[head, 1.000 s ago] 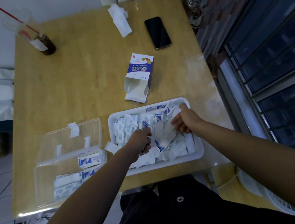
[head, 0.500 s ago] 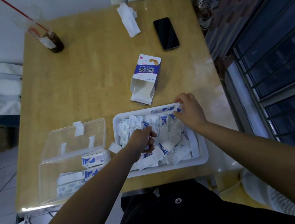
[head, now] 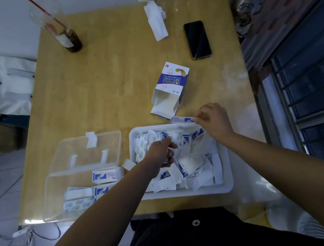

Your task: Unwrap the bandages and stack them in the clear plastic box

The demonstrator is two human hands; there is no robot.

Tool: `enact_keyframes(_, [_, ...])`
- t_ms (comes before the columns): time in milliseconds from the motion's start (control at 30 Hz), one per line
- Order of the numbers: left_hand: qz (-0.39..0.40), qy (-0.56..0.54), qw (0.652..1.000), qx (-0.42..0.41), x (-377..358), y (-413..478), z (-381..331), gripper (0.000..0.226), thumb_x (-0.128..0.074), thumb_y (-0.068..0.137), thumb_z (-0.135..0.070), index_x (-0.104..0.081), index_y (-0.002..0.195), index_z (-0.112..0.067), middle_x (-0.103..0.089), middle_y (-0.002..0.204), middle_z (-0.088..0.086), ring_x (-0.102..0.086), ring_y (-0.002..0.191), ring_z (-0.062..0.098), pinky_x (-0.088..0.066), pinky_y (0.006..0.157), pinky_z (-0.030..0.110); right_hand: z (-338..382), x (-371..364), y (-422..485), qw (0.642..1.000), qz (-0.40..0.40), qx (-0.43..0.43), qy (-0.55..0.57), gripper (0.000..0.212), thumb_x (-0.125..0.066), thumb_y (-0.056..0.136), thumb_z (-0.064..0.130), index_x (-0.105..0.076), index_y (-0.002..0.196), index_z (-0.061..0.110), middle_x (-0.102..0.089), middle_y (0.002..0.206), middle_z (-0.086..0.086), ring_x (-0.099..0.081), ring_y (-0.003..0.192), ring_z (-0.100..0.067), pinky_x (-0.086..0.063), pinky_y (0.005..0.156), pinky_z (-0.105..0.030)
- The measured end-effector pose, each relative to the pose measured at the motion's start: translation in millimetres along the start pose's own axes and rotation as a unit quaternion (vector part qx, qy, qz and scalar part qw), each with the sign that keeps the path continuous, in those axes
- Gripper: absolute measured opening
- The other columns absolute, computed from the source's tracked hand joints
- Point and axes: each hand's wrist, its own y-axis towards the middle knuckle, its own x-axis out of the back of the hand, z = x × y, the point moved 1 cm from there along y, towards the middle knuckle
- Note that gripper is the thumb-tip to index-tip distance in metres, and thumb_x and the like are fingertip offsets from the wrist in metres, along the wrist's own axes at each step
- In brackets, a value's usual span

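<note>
The white tray (head: 187, 192) sits at the near table edge, at 6 o'clock of the view, and holds a loose pile of bandages and wrappers (head: 192, 161). The left hand (head: 159, 154) is inside the tray at the pile's 9 o'clock side, its fingers curled round a blue-and-white wrapper strip (head: 166, 160). The right hand (head: 215, 123) is at the tray's far rim, at 1 o'clock of the pile. Its thumb and fingertips pinch one end of a wrapped bandage (head: 182, 119), which extends toward 9 o'clock just above the rim. The clear plastic box (head: 49, 201) stands just beside the tray at its 9 o'clock. Its lid (head: 86, 152) lies open and flat toward 12 o'clock. Stacked bandages (head: 104, 175) lie in the box, against the wall nearest the tray. One white paper piece (head: 128, 164) lies on the wooden table (head: 110, 88) between box and tray. An opened bandage carton (head: 169, 88) lies on its side at the tray's 12 o'clock, its open mouth facing the tray. Farther away, a dark phone (head: 197, 39) lies at 1 o'clock, a crumpled tissue (head: 156, 20) at 12 o'clock, and a clear cup with a red straw (head: 65, 36) at 11 o'clock.
</note>
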Motion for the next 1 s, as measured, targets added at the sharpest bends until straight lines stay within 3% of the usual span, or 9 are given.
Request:
enact_keyframes(67, [0.000, -0.019, 1.000, -0.007, -7, 4, -4, 0.031, -0.047, 0.098, -0.040, -0.054, 0.087, -0.011, -0.034, 0.048, -0.003, -0.032, 0.040, 0.012, -0.026, 0.044, 0.018, 6, 7, -4, 0.992, -0.013, -0.028, 0.120, 0.010, -0.070, 0.086, 0.023, -0.070, 0.080, 0.015, -0.062, 0.080, 0.005, -0.053, 0.078, -0.003, -0.040, 0.072, -0.026])
enact_keyframes(133, [-0.004, -0.039, 0.999, -0.036, -12, 7, -8, 0.028, -0.059, 0.092, -0.042, -0.051, 0.092, -0.014, -0.029, 0.045, -0.007, -0.027, 0.038, 0.009, -0.024, 0.041, 0.020, 17, 11, -9, 0.967, 0.051, -0.061, 0.242, 0.007, -0.068, 0.088, 0.016, -0.069, 0.081, 0.015, -0.064, 0.075, 0.007, -0.054, 0.065, 0.005, -0.043, 0.065, -0.020])
enact_keyframes(300, [-0.020, -0.118, 0.990, -0.074, -31, 16, -17, 0.029, -0.061, 0.093, -0.025, -0.043, 0.072, -0.017, -0.031, 0.042, -0.008, -0.028, 0.035, 0.007, -0.024, 0.041, 0.020, 24, 15, -24, 0.918, 0.229, -0.089, 0.311, 0.018, -0.064, 0.092, 0.013, -0.069, 0.091, -0.004, -0.067, 0.074, -0.006, -0.061, 0.064, -0.003, -0.048, 0.064, -0.016])
enact_keyframes(367, [-0.043, -0.110, 0.991, -0.068, -33, 19, -17, 0.029, -0.056, 0.096, -0.021, -0.044, 0.071, -0.016, -0.037, 0.048, -0.004, -0.033, 0.038, 0.009, -0.028, 0.043, 0.022, 20, 15, -25, 0.942, 0.200, -0.072, 0.260, 0.016, -0.063, 0.092, 0.014, -0.072, 0.092, 0.000, -0.069, 0.077, -0.004, -0.063, 0.066, -0.004, -0.050, 0.066, -0.020])
enact_keyframes(467, [-0.060, -0.086, 0.993, -0.059, -30, 24, -15, 0.021, -0.055, 0.094, -0.018, -0.053, 0.075, -0.010, -0.054, 0.062, 0.005, -0.044, 0.053, 0.016, -0.036, 0.052, 0.027, 7, 16, -21, 0.990, 0.123, -0.022, 0.066, 0.016, -0.061, 0.089, 0.011, -0.071, 0.101, 0.015, -0.059, 0.092, 0.000, -0.055, 0.080, -0.013, -0.047, 0.071, -0.029])
enact_keyframes(600, [-0.042, -0.073, 0.994, -0.071, -23, 24, -13, 0.015, -0.047, 0.095, -0.009, -0.060, 0.086, -0.009, -0.064, 0.054, 0.000, -0.060, 0.067, 0.020, -0.045, 0.075, 0.033, 2, 10, -20, 0.977, 0.148, 0.057, -0.144, 0.027, -0.055, 0.089, 0.013, -0.062, 0.115, 0.013, -0.046, 0.104, -0.007, -0.047, 0.094, -0.023, -0.037, 0.064, -0.032])
enact_keyframes(733, [-0.014, -0.107, 0.994, -0.012, -20, 15, -14, 0.013, -0.045, 0.096, -0.009, -0.056, 0.088, -0.007, -0.035, 0.049, -0.001, -0.034, 0.041, 0.015, -0.041, 0.051, 0.025, 8, 8, -21, 0.950, 0.142, 0.103, -0.257, 0.023, -0.056, 0.089, 0.010, -0.063, 0.110, 0.008, -0.048, 0.109, -0.011, -0.047, 0.103, -0.029, -0.034, 0.068, -0.032])
enact_keyframes(833, [-0.003, -0.064, 0.998, 0.005, -17, 9, -13, 0.013, -0.046, 0.095, -0.016, -0.056, 0.088, -0.010, -0.023, 0.055, -0.001, -0.019, 0.041, 0.012, -0.024, 0.047, 0.023, 8, 8, -20, 0.942, 0.153, 0.114, -0.276, 0.026, -0.060, 0.087, 0.014, -0.063, 0.113, 0.011, -0.048, 0.112, -0.010, -0.046, 0.106, -0.028, -0.041, 0.073, -0.034])
enact_keyframes(1000, [-0.008, -0.034, 0.999, 0.012, -14, 6, -12, 0.017, -0.045, 0.095, -0.019, -0.055, 0.085, -0.011, -0.023, 0.055, -0.001, -0.018, 0.039, 0.012, -0.020, 0.044, 0.020, 12, 5, -23, 0.959, 0.170, 0.083, -0.212, 0.027, -0.057, 0.093, 0.034, -0.061, 0.112, 0.015, -0.049, 0.112, -0.006, -0.052, 0.101, -0.024, -0.045, 0.073, -0.033])
